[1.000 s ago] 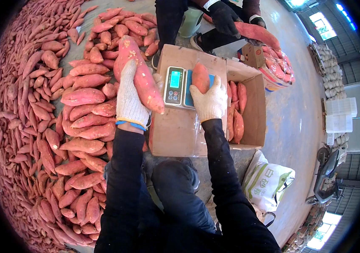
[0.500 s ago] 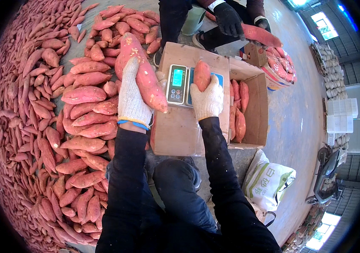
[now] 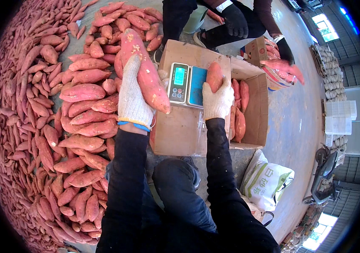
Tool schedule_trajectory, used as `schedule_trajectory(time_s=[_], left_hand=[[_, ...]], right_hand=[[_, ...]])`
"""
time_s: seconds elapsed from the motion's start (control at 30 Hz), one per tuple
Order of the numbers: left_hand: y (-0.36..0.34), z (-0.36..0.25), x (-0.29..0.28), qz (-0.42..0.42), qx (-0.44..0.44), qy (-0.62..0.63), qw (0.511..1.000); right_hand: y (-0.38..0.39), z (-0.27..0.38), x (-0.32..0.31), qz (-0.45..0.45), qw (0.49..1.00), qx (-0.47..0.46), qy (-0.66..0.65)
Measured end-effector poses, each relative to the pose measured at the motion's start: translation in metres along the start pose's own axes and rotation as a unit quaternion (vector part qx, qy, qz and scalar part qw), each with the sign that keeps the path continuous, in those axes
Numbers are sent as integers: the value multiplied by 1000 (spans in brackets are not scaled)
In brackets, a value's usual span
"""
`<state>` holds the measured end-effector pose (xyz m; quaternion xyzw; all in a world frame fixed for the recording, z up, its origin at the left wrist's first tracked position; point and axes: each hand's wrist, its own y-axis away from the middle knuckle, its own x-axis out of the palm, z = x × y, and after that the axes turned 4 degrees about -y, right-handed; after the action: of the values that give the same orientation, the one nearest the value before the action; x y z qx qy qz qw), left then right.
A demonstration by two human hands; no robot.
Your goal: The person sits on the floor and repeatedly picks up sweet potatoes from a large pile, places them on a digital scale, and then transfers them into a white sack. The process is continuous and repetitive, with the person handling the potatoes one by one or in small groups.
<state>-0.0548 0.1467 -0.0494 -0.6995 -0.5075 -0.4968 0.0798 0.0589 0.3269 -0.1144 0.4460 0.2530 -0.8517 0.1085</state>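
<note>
In a white knit glove, my left hand point(image 3: 134, 98) grips a long, speckled sweet potato point(image 3: 148, 86) beside the scale. My gloved right hand point(image 3: 217, 101) holds a smaller sweet potato point(image 3: 214, 73) at the right edge of the blue weighing plate point(image 3: 197, 87). The scale's lit display point(image 3: 179, 76) faces up on a closed cardboard box point(image 3: 177, 130). To its right stands an open box point(image 3: 253, 135) holding several sweet potatoes point(image 3: 239, 126).
Loose sweet potatoes point(image 3: 85, 143) cover the left side. A co-worker's dark-gloved hands point(image 3: 235, 21) are at the top, with a filled box point(image 3: 254, 50) beside them. A white sack point(image 3: 261, 181) lies lower right, a scooter point(image 3: 325, 173) and stacked sacks point(image 3: 327, 71) beyond.
My right hand and its sweet potato have shifted right off most of the plate. The co-worker's sweet potato has moved down to the filled box, and their left hand has let it go.
</note>
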Motion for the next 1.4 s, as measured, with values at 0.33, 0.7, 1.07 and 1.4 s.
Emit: schedule_trajectory(time_s=[0.33,0.7,1.07,1.4], left_hand=[[-4,3,-9,15,17,-10,1000],[-8,9,-18,25,46,-22,998],[-12,7,-19,13,-15,-1,1000],[-20,35,-7,24,22,-116,993]], right_hand=[[6,14,-7,15,999,-10,29],[-2,10,-9,6,999,-15,38],[2,13,-10,-22,1000,-6,5],[-5,23,-11,13,999,51,-10]])
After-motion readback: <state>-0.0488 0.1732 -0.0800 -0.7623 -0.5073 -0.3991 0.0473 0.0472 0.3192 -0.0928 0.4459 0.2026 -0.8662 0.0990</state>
